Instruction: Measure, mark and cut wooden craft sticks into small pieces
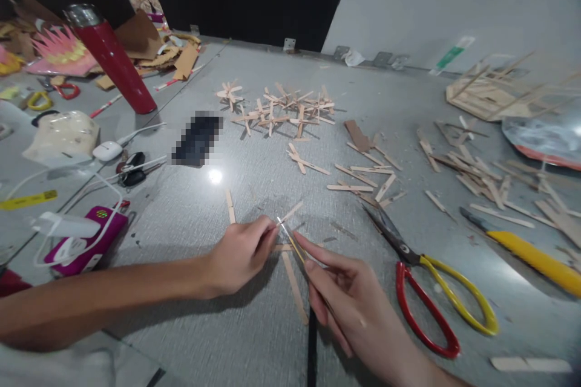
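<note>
My left hand point(242, 256) is closed in a pinch at the middle of the table, gripping a flat wooden craft stick point(293, 210) whose far end points up and right. My right hand point(351, 299) is wrapped around a slim yellowish tool point(294, 243) with a shiny tip. That tip meets the stick right beside my left fingertips; the tool's exact kind is unclear. Below lies another craft stick point(295, 290), pointing toward me. One more stick point(230, 205) lies just beyond my left hand. Dark slivers point(342, 230) are scattered past my right fingers.
Scissors point(406, 254) with red and yellow handles lie open at right, near a yellow utility knife point(535, 257). Crossed-stick pieces point(281, 110) stand at the back. A phone point(197, 139), red flask point(113, 63), purple power bank point(91, 239) and cables sit left.
</note>
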### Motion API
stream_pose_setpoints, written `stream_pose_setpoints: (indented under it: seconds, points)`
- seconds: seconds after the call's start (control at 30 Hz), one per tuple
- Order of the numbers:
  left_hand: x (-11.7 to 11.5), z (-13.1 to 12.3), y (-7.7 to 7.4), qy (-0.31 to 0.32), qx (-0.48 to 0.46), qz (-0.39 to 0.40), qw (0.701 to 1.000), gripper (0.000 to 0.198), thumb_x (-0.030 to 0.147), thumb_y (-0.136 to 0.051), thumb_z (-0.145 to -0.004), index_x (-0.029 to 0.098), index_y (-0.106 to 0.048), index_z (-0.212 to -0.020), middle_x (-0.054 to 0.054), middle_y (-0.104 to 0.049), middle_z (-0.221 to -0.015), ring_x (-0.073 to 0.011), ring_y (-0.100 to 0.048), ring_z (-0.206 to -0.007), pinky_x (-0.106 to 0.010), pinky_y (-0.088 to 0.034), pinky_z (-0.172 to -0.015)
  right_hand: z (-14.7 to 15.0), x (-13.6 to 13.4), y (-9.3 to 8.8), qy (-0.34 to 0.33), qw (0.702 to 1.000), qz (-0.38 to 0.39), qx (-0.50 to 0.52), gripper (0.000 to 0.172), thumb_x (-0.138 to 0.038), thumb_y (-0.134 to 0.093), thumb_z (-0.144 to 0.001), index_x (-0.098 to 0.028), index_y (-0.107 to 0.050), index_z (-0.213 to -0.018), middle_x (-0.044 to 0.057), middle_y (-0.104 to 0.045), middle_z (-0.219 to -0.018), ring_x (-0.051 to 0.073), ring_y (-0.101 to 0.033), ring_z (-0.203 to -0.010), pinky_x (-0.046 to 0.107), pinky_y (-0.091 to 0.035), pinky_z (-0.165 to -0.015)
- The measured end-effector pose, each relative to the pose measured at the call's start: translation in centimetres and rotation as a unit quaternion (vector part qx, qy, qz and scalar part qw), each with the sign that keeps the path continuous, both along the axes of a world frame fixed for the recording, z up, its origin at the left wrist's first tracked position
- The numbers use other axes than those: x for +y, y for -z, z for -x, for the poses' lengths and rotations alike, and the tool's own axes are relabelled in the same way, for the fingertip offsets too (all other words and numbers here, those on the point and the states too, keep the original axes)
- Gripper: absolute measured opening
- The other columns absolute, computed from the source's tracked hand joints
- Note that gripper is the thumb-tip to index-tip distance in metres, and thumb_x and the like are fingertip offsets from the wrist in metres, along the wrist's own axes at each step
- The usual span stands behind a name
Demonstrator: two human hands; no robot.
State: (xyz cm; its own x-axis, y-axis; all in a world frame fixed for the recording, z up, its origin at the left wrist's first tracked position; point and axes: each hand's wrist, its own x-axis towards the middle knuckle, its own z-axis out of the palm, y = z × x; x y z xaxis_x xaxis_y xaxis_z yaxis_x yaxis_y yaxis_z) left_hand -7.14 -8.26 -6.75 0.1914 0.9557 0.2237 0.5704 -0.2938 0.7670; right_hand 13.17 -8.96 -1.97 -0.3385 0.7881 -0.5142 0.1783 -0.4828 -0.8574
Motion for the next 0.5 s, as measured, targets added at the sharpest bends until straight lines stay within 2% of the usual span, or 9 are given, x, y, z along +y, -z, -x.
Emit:
stream_pose_setpoints:
  seconds: [0.23, 0.5]
  points:
    - [0.17, 0.08, 0.15, 0.008, 0.009, -0.025, 1.000, 0.028, 0.031, -0.045, -0.109, 0.019, -0.055, -0.085, 0.007, -0.051, -0.061, -0.0073, -0.039, -0.047, -0.020, -0.033, -0.049, -0.09, 0.35, 0.47, 0.006, 0.999, 0.028, 0.036, 0.084, -0.065, -0.067, -0.090, -0.011, -0.055, -0.153, -0.006, -0.057, -0.047, 0.005, -0.034, -0.027, 0.016, -0.024, -0.029]
    - [0.22, 0.26, 0.15, 0.030, 0.014, -0.048, 0.998, 0.027, 0.028, -0.045, -0.109, 0.019, -0.056, -0.085, 0.006, -0.054, -0.061, -0.0080, -0.044, -0.048, -0.019, -0.037, -0.050, 0.54, 0.17, 0.67, 0.018, 0.999, 0.006, 0.049, 0.082, -0.063, -0.069, -0.089, -0.012, -0.056, -0.153, -0.007, -0.056, -0.046, 0.007, -0.033, -0.026, 0.017, -0.023, -0.027]
